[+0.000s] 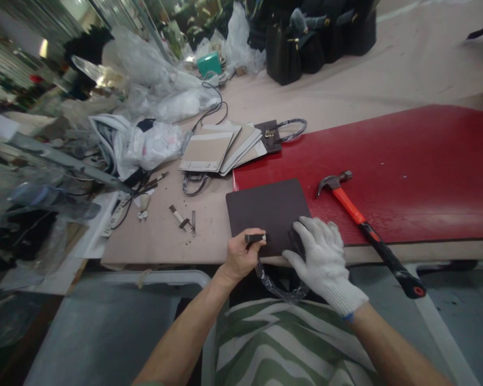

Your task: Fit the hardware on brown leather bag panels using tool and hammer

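Note:
A dark brown leather panel (268, 212) lies at the table's front edge, partly over a red board. My bare left hand (243, 253) is closed around a short dark metal punch (254, 238) above the panel's lower part. My right hand (320, 254), in a white knitted glove, rests with spread fingers on the panel's lower right corner. A plastic-wrapped handle (279, 289) hangs from the panel's near edge. To the right, a claw hammer (360, 220) with an orange and black handle lies on the board, its grip end jutting past the edge.
The red board (406, 171) covers the table's right side. Several stacked panels (209, 150) with wrapped handles lie behind. Small metal tools (181, 219) are at left. Plastic-wrapped items (156, 142) crowd the back left; black bags (317, 43) stand at the back.

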{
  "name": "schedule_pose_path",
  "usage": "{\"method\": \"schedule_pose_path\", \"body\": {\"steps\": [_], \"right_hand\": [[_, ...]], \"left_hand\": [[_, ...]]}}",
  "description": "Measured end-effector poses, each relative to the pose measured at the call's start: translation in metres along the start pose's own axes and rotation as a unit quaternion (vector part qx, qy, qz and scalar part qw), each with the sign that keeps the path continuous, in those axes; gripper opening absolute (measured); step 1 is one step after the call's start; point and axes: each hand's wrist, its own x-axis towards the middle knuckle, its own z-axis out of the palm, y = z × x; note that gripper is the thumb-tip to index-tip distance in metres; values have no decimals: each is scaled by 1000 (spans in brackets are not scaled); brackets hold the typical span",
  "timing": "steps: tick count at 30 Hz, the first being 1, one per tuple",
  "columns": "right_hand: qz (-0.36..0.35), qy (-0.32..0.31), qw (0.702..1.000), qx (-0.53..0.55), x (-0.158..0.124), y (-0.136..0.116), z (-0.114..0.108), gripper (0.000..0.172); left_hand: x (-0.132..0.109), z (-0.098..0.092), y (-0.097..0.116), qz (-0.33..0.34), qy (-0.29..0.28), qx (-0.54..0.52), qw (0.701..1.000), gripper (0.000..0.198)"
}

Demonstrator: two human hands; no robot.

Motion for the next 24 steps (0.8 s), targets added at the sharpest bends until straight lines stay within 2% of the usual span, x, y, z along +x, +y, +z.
{"method": "schedule_pose_path", "body": {"steps": [2, 6, 12, 24], "right_hand": [[1, 7, 1000, 6, -1, 0, 1, 56], [0, 12, 1000, 11, -1, 0, 2, 55], [1, 12, 1000, 15, 0, 0, 2, 56], [8, 10, 1000, 20, 0, 0, 1, 56]], "left_hand": [[-2, 0, 1, 9, 1, -3, 1000, 10], [0, 2, 3, -15, 5, 0, 1000, 9], [7, 8, 7, -34, -26, 8, 999, 10], [10, 14, 10, -52, -35, 28, 998, 10]]}}
